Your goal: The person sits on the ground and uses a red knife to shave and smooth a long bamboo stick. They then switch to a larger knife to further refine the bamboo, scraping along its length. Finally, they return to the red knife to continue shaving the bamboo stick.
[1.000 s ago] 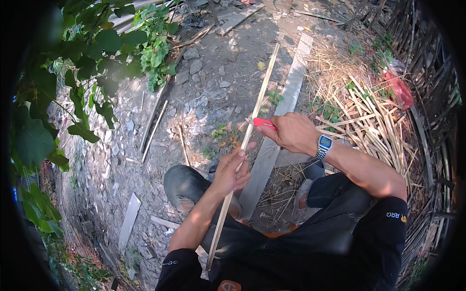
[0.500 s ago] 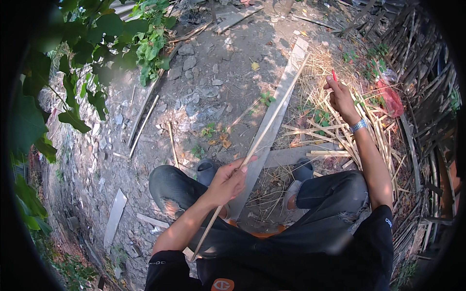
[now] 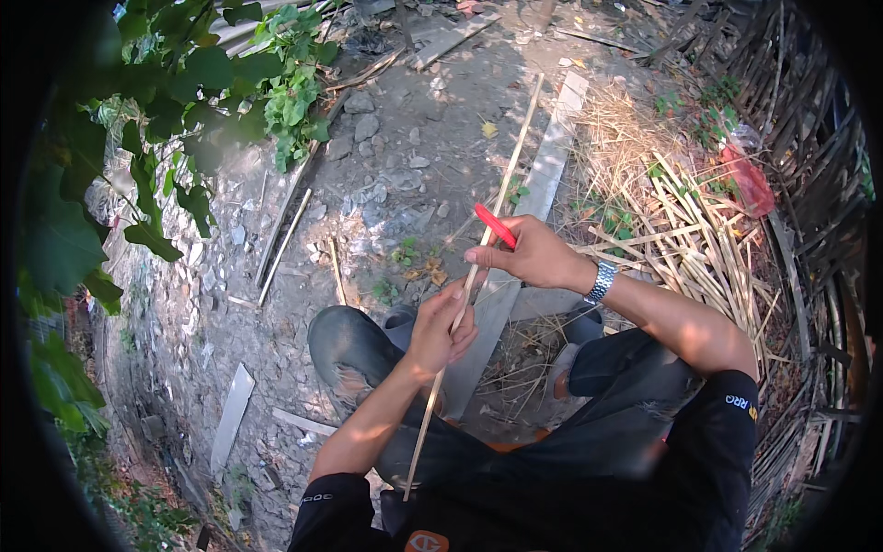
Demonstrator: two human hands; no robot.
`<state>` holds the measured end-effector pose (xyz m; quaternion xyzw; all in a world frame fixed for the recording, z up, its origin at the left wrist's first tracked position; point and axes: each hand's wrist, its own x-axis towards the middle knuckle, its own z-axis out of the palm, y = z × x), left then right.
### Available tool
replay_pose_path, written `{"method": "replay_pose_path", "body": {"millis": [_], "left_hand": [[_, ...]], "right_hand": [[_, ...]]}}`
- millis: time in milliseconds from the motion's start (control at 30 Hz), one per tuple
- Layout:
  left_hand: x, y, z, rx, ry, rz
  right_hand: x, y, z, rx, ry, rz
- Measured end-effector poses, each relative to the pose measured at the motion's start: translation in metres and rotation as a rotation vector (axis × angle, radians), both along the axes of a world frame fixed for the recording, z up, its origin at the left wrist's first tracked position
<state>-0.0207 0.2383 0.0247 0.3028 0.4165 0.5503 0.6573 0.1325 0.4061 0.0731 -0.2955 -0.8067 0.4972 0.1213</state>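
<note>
the left hand [image 3: 441,331] curls around a long pale strip [image 3: 521,147], which slants from the lap [image 3: 552,451] over the ground [image 3: 441,120] beside a grey plank [image 3: 551,161]; just farther along, the right hand [image 3: 541,254] grips a red tool [image 3: 495,225] tilted across the strip in view

Broad green leaves [image 3: 69,244] hang over the left and upper left of the frame. Grey stones [image 3: 364,126] lie at upper centre-left, and a yellow leaf [image 3: 489,130] at upper centre. A pale flat strip [image 3: 232,419] rests at lower left; a red, crumpled bag [image 3: 747,181] sits at upper right.
</note>
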Motion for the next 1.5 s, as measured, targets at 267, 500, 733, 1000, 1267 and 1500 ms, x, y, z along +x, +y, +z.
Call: {"method": "replay_pose_path", "body": {"millis": [267, 500, 733, 1000, 1267, 1500], "left_hand": [[-0.007, 0.003, -0.013, 0.019, -0.035, 0.097], [-0.007, 0.004, 0.003, -0.122, -0.013, 0.186], [-0.011, -0.002, 0.003, -0.15, 0.049, 0.111], [-0.005, -0.027, -0.003, -0.092, 0.086, -0.135], [-0.016, -0.027, 0.0, -0.019, -0.042, -0.131], [-0.012, -0.015, 0.006, -0.005, -0.119, -0.132]], "right_hand": [[0.003, -0.042, 0.01, 0.462, -0.233, 0.136], [0.002, -0.03, 0.005, 0.413, -0.333, 0.154], [0.003, 0.025, -0.009, 0.545, -0.27, -0.157], [0.096, 0.161, -0.025, 0.447, -0.378, -0.679], [0.141, 0.151, -0.014, 0.299, -0.139, -0.815], [0.068, 0.075, 0.037, 0.368, -0.024, -0.398]]}}
